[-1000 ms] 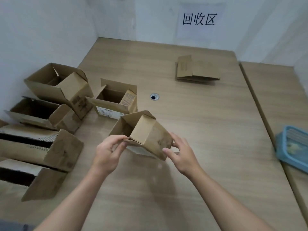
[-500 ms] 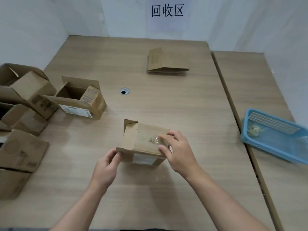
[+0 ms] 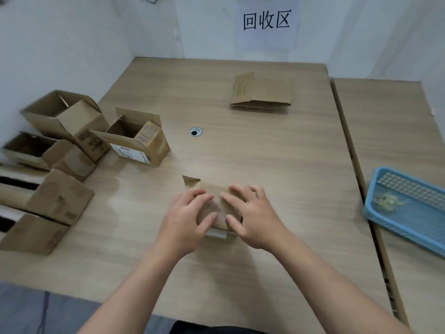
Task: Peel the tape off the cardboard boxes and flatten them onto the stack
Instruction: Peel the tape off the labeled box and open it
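A small cardboard box (image 3: 218, 205) lies upside down on the wooden table (image 3: 265, 153) in front of me, one flap sticking out at its far left corner. My left hand (image 3: 185, 218) rests on its top left side, fingers spread, thumb against the top. On the top right side lies my right hand (image 3: 252, 213), fingers spread over the taped seam. Both hands hide most of the box and any tape on it. The stack of flattened boxes (image 3: 261, 95) lies at the far middle of the table.
Several open cardboard boxes (image 3: 134, 141) crowd the table's left side, up to the wall. A blue plastic basket (image 3: 407, 206) holding crumpled tape sits on the adjoining table at the right. A cable hole (image 3: 196, 131) is mid-table. A paper sign (image 3: 266, 22) hangs on the back wall.
The box was turned from open side up to bottom up and set on the table. Both hands moved from its sides onto its top.
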